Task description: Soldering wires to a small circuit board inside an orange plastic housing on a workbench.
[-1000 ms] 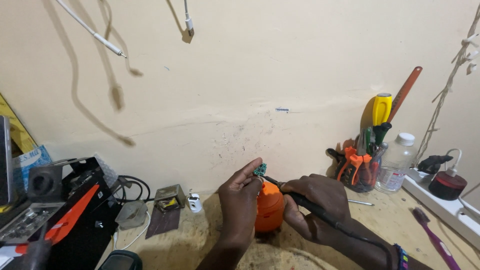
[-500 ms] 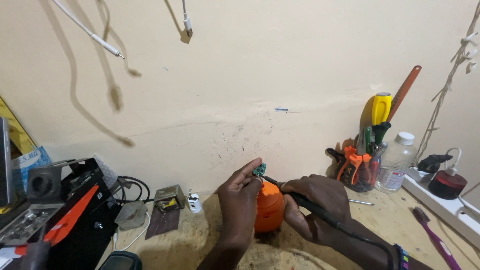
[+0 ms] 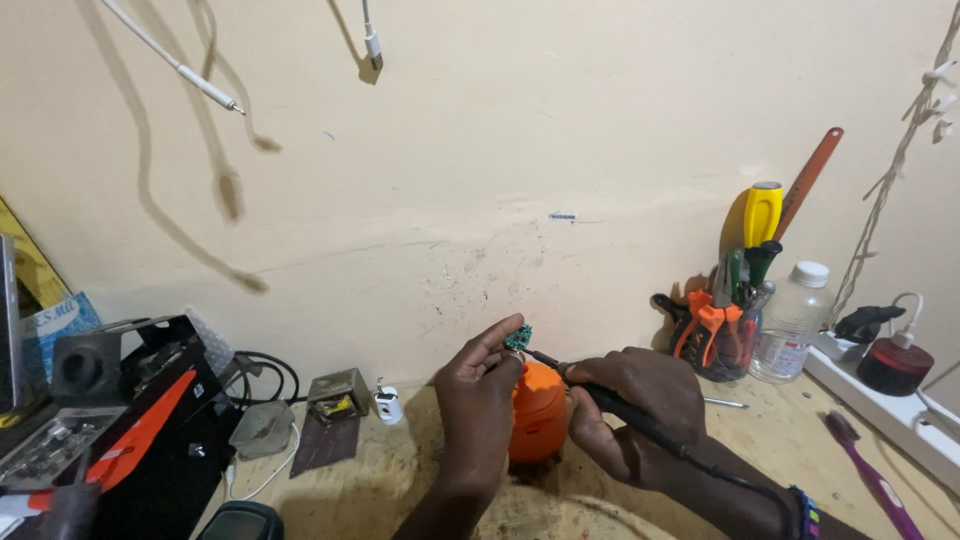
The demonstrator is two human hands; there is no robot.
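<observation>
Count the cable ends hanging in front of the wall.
2. One white cable with a metal plug tip hangs at upper left; another white cable end hangs just right of it, top centre. Others may hang above the frame.

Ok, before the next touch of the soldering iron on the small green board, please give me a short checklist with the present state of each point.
1. Left hand pinches the small green board: ok.
2. Right hand grips the soldering iron: ok.
3. Iron tip meets the board: cannot tell, too small.
4. Orange object stands upright under the board: ok.
5. Iron cord runs along the right forearm, away from the board: ok.
</observation>
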